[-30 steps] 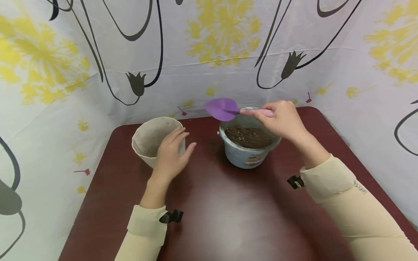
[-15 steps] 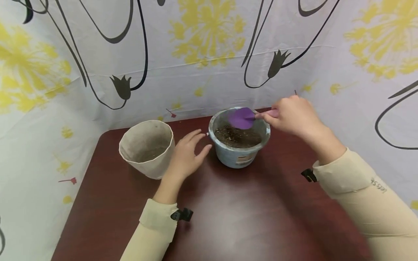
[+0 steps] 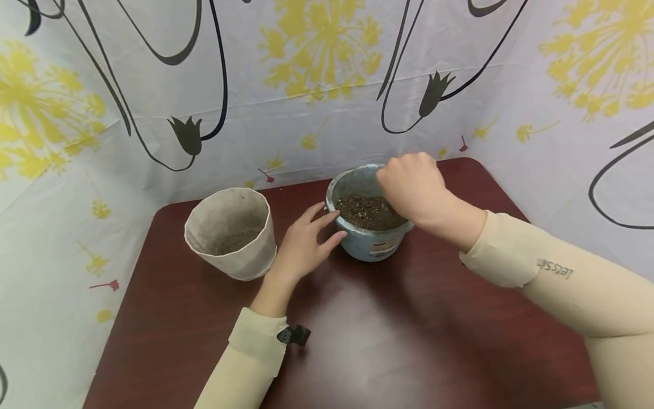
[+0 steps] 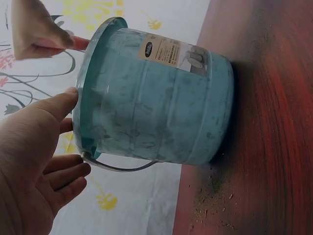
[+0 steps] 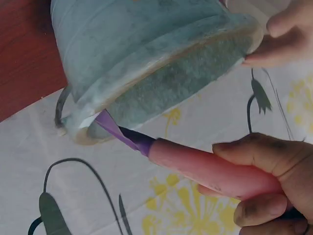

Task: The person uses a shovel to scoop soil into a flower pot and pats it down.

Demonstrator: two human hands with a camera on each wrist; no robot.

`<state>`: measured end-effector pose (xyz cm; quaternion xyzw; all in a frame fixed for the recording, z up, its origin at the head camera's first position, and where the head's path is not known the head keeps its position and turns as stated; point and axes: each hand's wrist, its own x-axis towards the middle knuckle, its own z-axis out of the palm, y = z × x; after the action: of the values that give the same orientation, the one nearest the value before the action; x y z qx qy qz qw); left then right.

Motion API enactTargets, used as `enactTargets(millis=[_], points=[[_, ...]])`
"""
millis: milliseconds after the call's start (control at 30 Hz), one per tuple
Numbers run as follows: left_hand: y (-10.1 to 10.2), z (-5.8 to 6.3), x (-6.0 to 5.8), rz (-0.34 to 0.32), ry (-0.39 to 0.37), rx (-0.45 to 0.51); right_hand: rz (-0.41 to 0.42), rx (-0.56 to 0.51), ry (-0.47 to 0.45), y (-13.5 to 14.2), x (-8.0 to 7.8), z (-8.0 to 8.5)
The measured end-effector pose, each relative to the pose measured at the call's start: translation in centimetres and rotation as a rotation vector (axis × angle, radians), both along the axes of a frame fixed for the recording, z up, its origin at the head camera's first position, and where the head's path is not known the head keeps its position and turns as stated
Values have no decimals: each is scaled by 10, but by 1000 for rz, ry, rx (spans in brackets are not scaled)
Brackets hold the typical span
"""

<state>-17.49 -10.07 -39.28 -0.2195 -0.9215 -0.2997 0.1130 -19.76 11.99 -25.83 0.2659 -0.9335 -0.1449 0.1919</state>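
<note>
A teal plastic bucket point(image 3: 368, 241) holding dark soil point(image 3: 365, 210) stands near the back of the dark red table point(image 3: 388, 341). My right hand point(image 3: 411, 187) is over the bucket, gripping the pink handle of a purple trowel point(image 5: 205, 169); the trowel blade point(image 5: 115, 129) dips inside the bucket's rim point(image 5: 161, 54) and is hidden in the head view. My left hand point(image 3: 306, 244) has straight fingers touching the bucket's point(image 4: 156, 115) left rim and side. The thumb point(image 4: 54, 105) lies against the rim.
A beige fabric pot point(image 3: 230, 233) with a little soil inside stands left of the bucket. A flowered sheet point(image 3: 306, 85) walls the table at the back and both sides. Soil crumbs point(image 4: 210, 205) lie on the table by the bucket.
My right hand swung the trowel from above the bucket's left rim down into the bucket. My left hand left the fabric pot and moved right onto the bucket's rim.
</note>
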Motion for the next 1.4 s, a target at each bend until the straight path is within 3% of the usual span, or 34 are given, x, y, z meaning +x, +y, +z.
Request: enactTargets(millis=[167,367,500,700,1067,1400], points=[[8,3,0,-6,38,0,-34,33,-104,6,-7,-3],[8,5,1,2,36,9,-196,-162,-309,43,-17,3],[6,6,2,14,25,21,-263,-281,-407,61,-23,-4],[4,2,3,12,32,33,-216,-431,-559,70,-28,-26],[6,-8,3,25,51,74,-111,-627,-615,87,-35,-58],[7,-7,2,38,53,84,-185,-772,-688,95,-31,-67]])
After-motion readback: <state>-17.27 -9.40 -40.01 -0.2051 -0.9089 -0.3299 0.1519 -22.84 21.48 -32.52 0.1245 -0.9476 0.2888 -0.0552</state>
